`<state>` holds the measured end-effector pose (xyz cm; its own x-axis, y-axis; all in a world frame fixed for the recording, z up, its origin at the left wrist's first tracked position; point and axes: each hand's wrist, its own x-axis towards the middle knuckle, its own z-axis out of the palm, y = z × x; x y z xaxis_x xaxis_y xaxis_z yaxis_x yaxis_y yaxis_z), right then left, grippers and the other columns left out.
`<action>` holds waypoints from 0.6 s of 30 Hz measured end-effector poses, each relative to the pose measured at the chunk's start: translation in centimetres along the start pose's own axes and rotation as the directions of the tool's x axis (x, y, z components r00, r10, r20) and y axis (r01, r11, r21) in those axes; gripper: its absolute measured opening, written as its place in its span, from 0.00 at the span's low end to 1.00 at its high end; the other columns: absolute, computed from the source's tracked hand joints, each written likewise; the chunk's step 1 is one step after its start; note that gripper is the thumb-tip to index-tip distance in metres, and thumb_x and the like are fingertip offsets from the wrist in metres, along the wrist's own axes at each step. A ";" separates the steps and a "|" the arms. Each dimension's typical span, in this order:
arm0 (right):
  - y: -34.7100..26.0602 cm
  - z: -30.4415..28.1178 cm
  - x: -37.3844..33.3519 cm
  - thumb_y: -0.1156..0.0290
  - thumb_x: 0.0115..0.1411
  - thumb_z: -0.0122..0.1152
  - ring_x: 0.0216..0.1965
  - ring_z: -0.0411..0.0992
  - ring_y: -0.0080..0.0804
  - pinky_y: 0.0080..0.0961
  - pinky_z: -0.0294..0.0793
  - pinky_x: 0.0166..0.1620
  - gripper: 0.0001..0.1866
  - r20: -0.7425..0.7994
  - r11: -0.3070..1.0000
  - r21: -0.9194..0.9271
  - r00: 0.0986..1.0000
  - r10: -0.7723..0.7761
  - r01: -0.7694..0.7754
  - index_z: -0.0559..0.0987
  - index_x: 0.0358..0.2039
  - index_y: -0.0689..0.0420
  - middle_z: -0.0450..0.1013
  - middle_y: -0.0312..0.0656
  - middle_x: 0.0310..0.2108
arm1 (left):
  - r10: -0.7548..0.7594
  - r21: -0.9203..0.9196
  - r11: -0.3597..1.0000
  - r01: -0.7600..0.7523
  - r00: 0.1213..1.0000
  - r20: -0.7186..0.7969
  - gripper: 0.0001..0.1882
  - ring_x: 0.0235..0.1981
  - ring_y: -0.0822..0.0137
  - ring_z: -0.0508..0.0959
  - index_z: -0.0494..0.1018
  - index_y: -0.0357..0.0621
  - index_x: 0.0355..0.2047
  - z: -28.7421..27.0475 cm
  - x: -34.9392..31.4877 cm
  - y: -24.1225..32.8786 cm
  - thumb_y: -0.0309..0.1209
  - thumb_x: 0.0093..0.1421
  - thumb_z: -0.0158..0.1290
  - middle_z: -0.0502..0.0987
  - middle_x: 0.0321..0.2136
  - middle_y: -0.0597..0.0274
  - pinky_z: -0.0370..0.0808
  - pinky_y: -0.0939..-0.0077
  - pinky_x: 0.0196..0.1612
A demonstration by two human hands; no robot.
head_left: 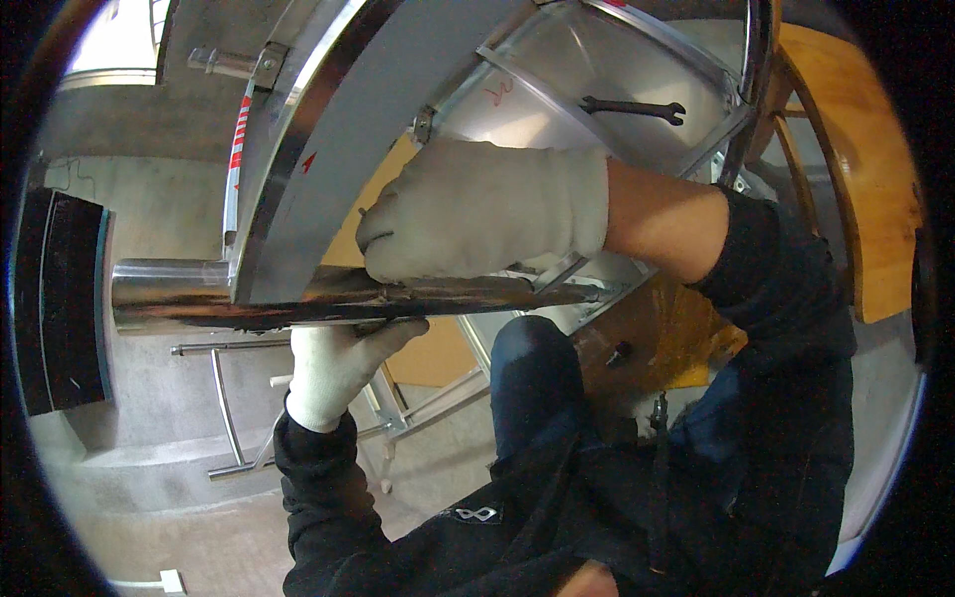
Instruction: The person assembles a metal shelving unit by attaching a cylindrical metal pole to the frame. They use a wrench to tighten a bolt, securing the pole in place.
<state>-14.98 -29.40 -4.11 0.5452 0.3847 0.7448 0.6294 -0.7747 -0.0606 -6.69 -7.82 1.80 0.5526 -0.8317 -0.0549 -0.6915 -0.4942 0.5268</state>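
Nearest: the wearer's black jacket (pixel 477 542), with one bent knee in blue denim (pixel 537 373) beyond its front.

Left hand (pixel 328 370), in a white glove: beneath a polished metal tube (pixel 174 296), thumb extended along the tube's underside and touching it. The other fingers are out of sight behind the tube; whether they close on it cannot be told.

Right hand (pixel 482 211), in a grey-white glove: above the tube, back of the hand uppermost, fingers curled downward in part; what they pinch, if anything, cannot be told.

The polished metal tube: one, round, highly reflective, lying crosswise between the two hands, its left end standing out past the lower end of a long grey panel (pixel 348 129). The panel has a bright metal edge and a small red mark.

Silvery metal sheet (pixel 557 45), bordered by metal strips: carries one dark wrench (pixel 637 109), double-ended, left end near the sheet's diagonal left-hand strip, right end toward its right-hand border.

Curved wooden piece (pixel 856 169), orange-brown: beyond the right forearm.

Farther, at left: metal tubular frame (pixel 222 403); black block (pixel 75 298) with a bluish edge; bright window (pixel 114 40) in a grey wall.
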 end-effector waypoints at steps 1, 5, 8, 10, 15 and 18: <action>-0.1 -0.1 0.0 0.67 0.51 0.60 0.41 0.77 0.38 0.36 0.78 0.38 0.10 0.025 1.000 0.000 1.000 0.017 -0.017 0.75 0.33 0.55 0.73 0.40 0.37 | -0.003 -0.002 1.000 0.004 1.000 0.006 0.13 0.32 0.68 0.82 0.81 0.37 0.34 0.0 0.0 0.2 0.24 0.46 0.68 0.83 0.31 0.58 0.78 0.75 0.37; 0.0 -0.4 -0.4 0.71 0.48 0.61 0.43 0.77 0.40 0.38 0.77 0.40 0.13 0.001 1.000 -0.004 1.000 -0.029 0.029 0.74 0.37 0.55 0.74 0.41 0.40 | 0.014 0.013 1.000 -0.014 1.000 0.013 0.14 0.33 0.68 0.82 0.80 0.37 0.35 -0.3 0.0 -0.2 0.25 0.47 0.69 0.83 0.31 0.58 0.78 0.74 0.37; 0.1 -0.7 -0.3 0.74 0.47 0.61 0.43 0.77 0.42 0.39 0.77 0.42 0.16 0.040 1.000 0.004 0.999 -0.029 0.029 0.74 0.39 0.55 0.74 0.41 0.41 | -0.020 -0.005 1.000 0.021 0.999 0.029 0.15 0.33 0.68 0.82 0.80 0.38 0.35 -0.3 0.0 0.2 0.26 0.47 0.69 0.83 0.32 0.58 0.78 0.74 0.38; 0.2 -0.8 -0.2 0.75 0.46 0.61 0.44 0.77 0.42 0.40 0.76 0.43 0.17 0.059 1.000 -0.008 0.998 -0.027 0.028 0.74 0.39 0.55 0.74 0.41 0.42 | -0.020 0.010 1.000 0.019 0.999 0.026 0.15 0.33 0.68 0.82 0.80 0.38 0.36 -0.3 0.1 -0.2 0.27 0.47 0.69 0.83 0.32 0.58 0.79 0.74 0.38; 0.7 -0.6 0.0 0.76 0.46 0.60 0.44 0.76 0.43 0.40 0.76 0.44 0.15 0.004 0.995 0.010 0.995 -0.098 0.098 0.75 0.37 0.55 0.74 0.41 0.39 | -0.034 0.062 0.998 0.031 0.998 0.045 0.16 0.33 0.69 0.81 0.80 0.38 0.38 -0.4 -0.1 0.3 0.24 0.47 0.68 0.83 0.33 0.59 0.78 0.75 0.39; 1.0 -0.4 0.7 0.77 0.47 0.60 0.44 0.76 0.44 0.39 0.76 0.44 0.12 0.080 0.996 0.054 0.994 -0.070 0.066 0.76 0.35 0.54 0.74 0.40 0.37 | -0.041 0.054 0.998 0.038 0.998 0.056 0.19 0.34 0.71 0.79 0.78 0.36 0.42 -0.3 -0.2 0.6 0.19 0.47 0.65 0.82 0.34 0.62 0.75 0.76 0.39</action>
<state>-14.20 -30.08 -3.33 0.5425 0.4771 0.6914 0.6930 -0.7194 -0.0472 -7.06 -7.90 2.34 0.5533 -0.8238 -0.1236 -0.6942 -0.5380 0.4781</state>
